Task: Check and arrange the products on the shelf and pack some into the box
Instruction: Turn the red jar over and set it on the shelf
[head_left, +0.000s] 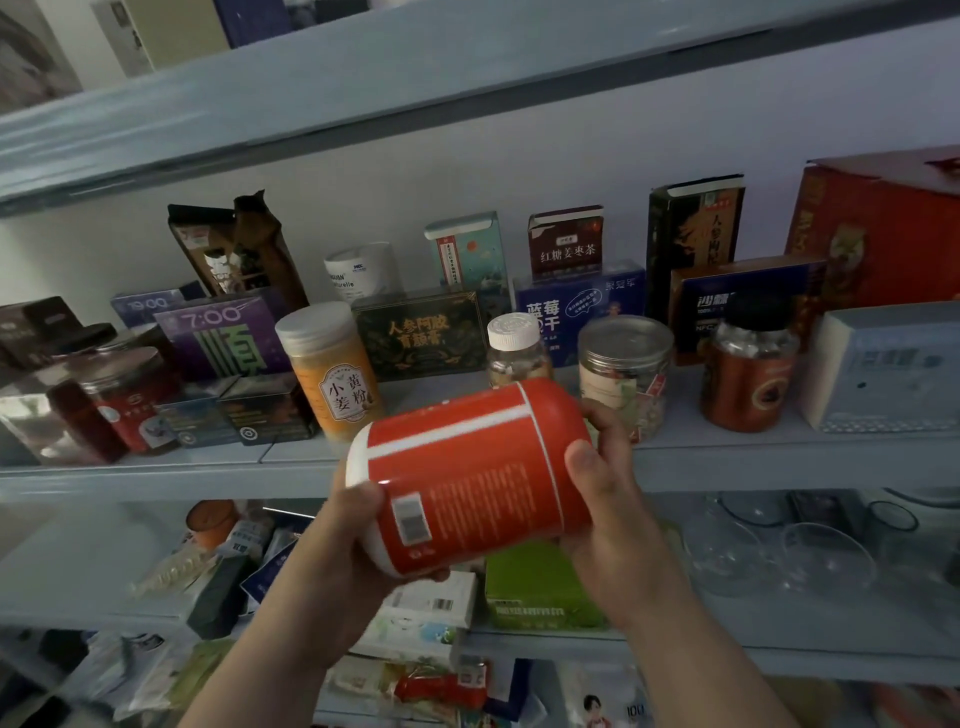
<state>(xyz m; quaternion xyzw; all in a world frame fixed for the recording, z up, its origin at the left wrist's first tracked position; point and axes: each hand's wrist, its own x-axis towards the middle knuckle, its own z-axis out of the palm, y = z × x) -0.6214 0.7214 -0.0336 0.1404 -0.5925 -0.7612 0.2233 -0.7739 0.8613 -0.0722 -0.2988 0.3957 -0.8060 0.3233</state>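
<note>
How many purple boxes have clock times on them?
2. The 7:00 box stands on the middle shelf, left of the yellow jar; the 19:00 box sits behind it, to its left. More could hide behind.

Purple cardboard box, 9 o'clock: "7:00", big "顺". Blue-violet box, 10 o'clock, far out: "19:00". Yellow plastic jar with white lid, 10 o'clock, close to centre: "小黄姜粉". Black-and-gold flat box, 12 o'clock: "人参阿胶", second line unclear. White round tub, 11 o'clock: "...urelle", rest cut off. Maroon upright carton, 1 o'clock: "红糖姜枣茶". Blue carton, 1 o'clock, nearer centre: "蓝莓", "干". Tall black carton, 2 o'clock: "人参", vertical. Navy-and-orange box, 2 o'clock: "NFC". Red cylindrical canister, centre: print too small to read.
</note>
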